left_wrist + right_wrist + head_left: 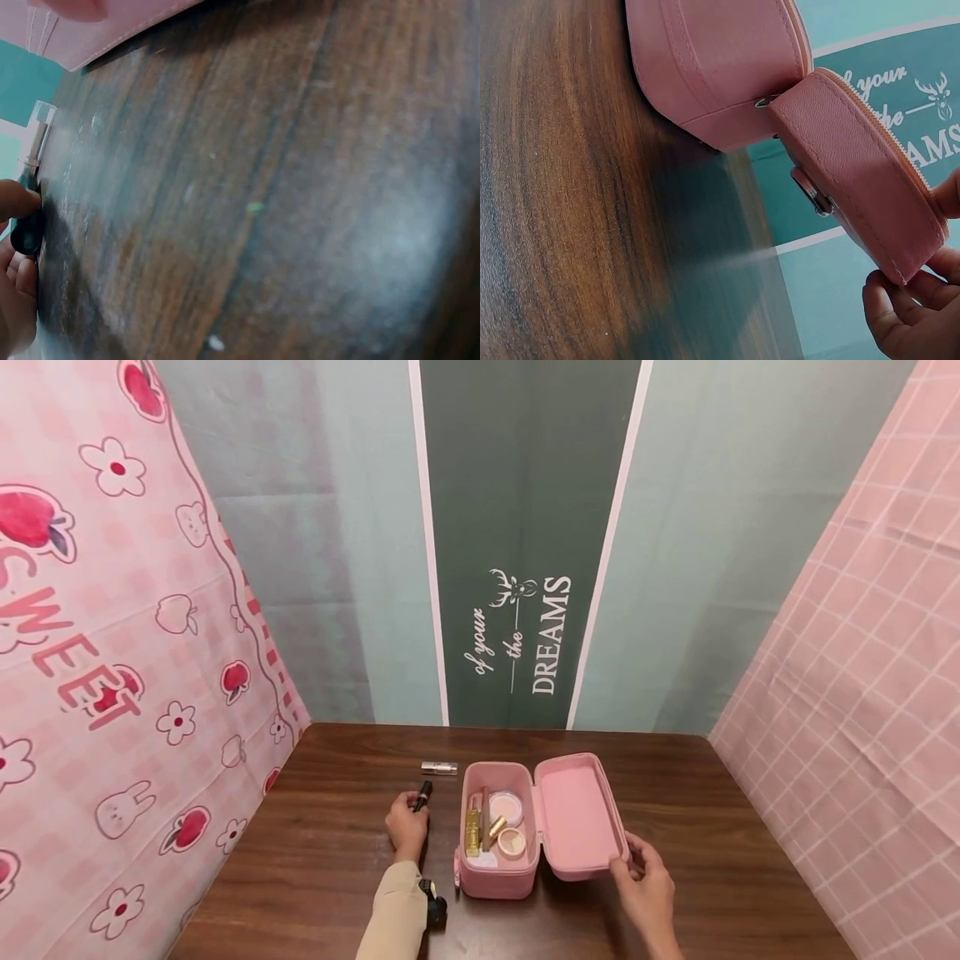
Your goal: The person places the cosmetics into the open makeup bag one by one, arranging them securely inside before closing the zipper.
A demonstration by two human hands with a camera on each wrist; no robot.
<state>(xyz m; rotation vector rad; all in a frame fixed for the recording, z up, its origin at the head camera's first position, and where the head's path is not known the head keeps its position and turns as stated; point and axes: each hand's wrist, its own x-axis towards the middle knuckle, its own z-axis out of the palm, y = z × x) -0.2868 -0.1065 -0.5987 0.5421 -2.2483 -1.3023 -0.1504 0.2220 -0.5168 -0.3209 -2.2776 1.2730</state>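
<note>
A pink zippered makeup case (498,882) stands on the table, its lid (577,814) swung out to the right. My right hand (647,885) grips the lid's near right corner between thumb and fingers; the right wrist view shows those fingers (922,296) under the lid's edge. Left of the case, my left hand (407,827) pinches a small black cosmetic tube (423,793) at the tabletop. Just beyond it lies a clear and silver tube (439,768). Inside the case are a gold tube (472,831), a brown stick (485,818), a round compact (505,808) and a smaller round palette (512,842).
The brown wooden table (300,860) runs back to a green curtain (525,485). Pink printed cloths hang at the left (135,652) and right (847,652) sides. A pink zipper pull (457,866) hangs on the case's left side. A black wrist camera (435,906) sits on the left sleeve.
</note>
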